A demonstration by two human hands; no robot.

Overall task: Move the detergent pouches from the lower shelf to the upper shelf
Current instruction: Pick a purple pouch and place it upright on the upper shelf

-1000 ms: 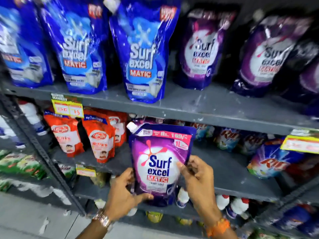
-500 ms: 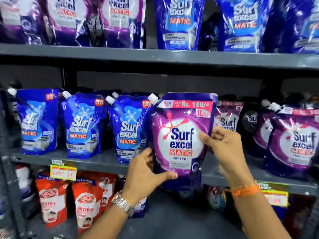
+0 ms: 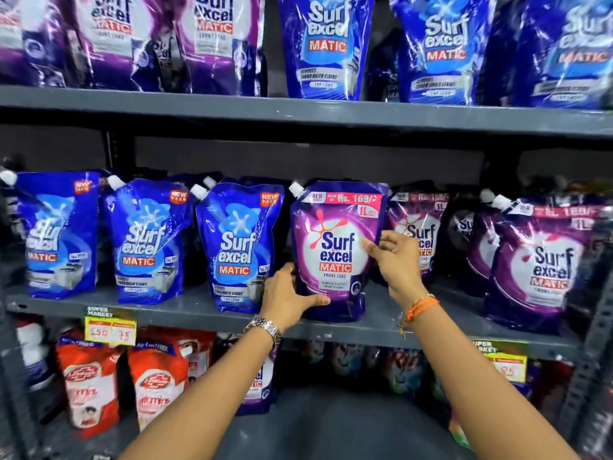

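Half a second ago the purple pouch point(image 3: 338, 250) hung in the air in front of the shelf edge; now its base sits on the middle shelf point(image 3: 199, 310), in the gap between the blue pouches point(image 3: 238, 244) on the left and the other purple ones point(image 3: 537, 263) on the right. It has come up from the shelf below, where the red refill packs point(image 3: 156, 383) stand.

The left hand point(image 3: 288, 297) cups the lower left corner, thumb laid across the front near the base — its grip is closed on the pouch, probably to steady the soft bottom so it stands. The right hand point(image 3: 391, 260) pinches the right edge higher up, fingertips on the front face, likely to keep the pouch upright and facing out while it settles.

The placing looks deliberate: purple front-load stock beside its own kind, label forward, white spout cap point(image 3: 295, 189) at top left like its neighbours. The top shelf point(image 3: 298, 114) above carries more of both colours. Further pouches may remain below, though that area is dim and hard to read.
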